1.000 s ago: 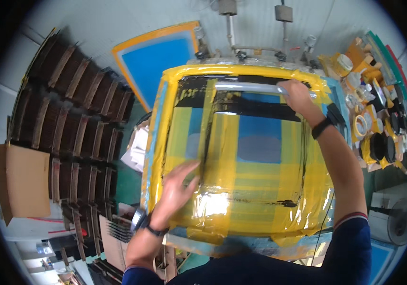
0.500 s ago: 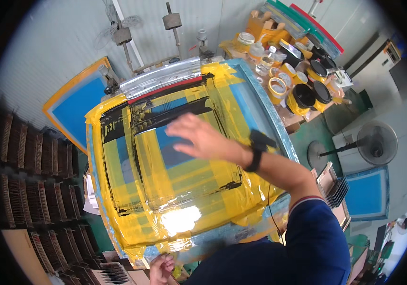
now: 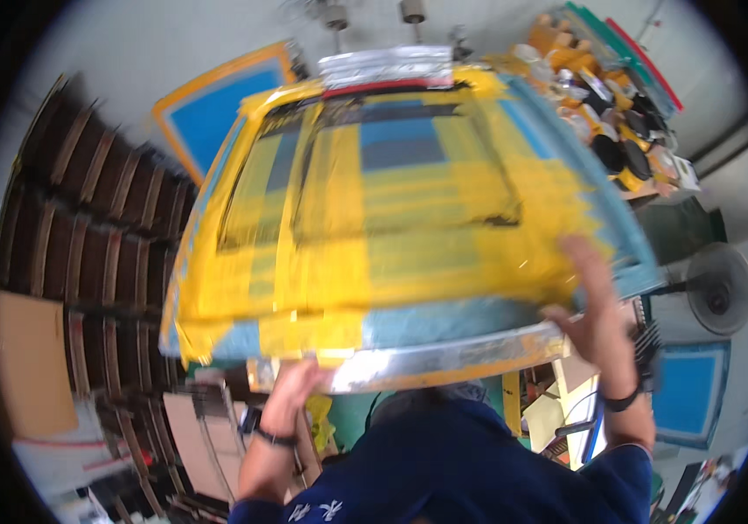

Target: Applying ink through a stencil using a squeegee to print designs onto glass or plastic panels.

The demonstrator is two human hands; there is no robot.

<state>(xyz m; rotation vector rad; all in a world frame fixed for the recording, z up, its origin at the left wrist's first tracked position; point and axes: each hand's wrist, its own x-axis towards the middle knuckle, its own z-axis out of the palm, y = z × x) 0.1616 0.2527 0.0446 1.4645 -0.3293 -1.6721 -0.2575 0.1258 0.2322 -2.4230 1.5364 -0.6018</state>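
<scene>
A large screen-printing frame [image 3: 444, 325], masked with wide yellow tape around blue mesh, spans the middle of the head view. Black ink smears outline its taped window. Along its near side runs a silver metal bar [image 3: 444, 362]. My left hand [image 3: 298, 382] is closed at this near edge, left of centre, its fingertips hidden by the frame. Over the near right corner, my right hand [image 3: 597, 306] has thumb and fingers apart; motion blurs it, and how firmly it touches the frame cannot be made out. A silver squeegee [image 3: 385, 72] with a red strip rests across the far end.
Dark drying racks [image 3: 86, 192] line the left side. Another blue screen [image 3: 226, 109] with an orange border leans beyond the frame. Ink tubs and bottles crowd a bench [image 3: 653, 194] at the far right. A fan [image 3: 720, 288] stands right of the frame.
My right hand has come back from above the mesh to the near right corner. My left hand has moved onto the near edge. The view has shifted, showing more of the frame's near side.
</scene>
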